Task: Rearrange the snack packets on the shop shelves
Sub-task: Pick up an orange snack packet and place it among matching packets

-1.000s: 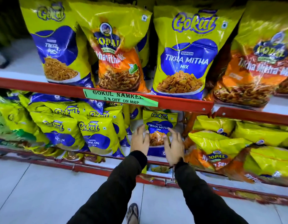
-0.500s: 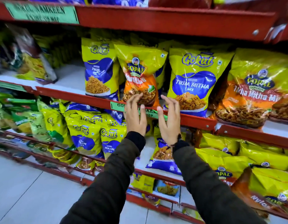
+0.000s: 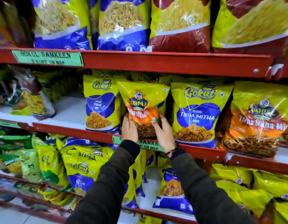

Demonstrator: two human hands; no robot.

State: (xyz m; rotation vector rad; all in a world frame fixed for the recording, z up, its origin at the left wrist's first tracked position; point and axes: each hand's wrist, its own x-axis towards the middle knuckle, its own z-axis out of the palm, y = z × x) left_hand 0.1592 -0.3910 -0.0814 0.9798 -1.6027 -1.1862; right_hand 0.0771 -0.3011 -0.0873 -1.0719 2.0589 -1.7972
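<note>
A yellow and orange Gopal Tikha Mitha packet (image 3: 144,104) stands on the middle red shelf (image 3: 78,132), between two yellow and blue Gokul packets (image 3: 101,102) (image 3: 196,113). My left hand (image 3: 129,129) grips its lower left side. My right hand (image 3: 164,132) grips its lower right side, fingers over the front. Both of my arms wear dark sleeves. The packet's bottom edge is hidden behind my hands.
A larger Gopal packet (image 3: 259,120) stands at the right of the same shelf. White shelf surface (image 3: 70,109) shows left of the Gokul packets. Big packets fill the top shelf (image 3: 172,62). Several Gokul packets (image 3: 81,168) crowd the lower shelf.
My hands rose from the small packet on the lower shelf to the middle shelf and closed on the Gopal packet. The view has tilted upward.
</note>
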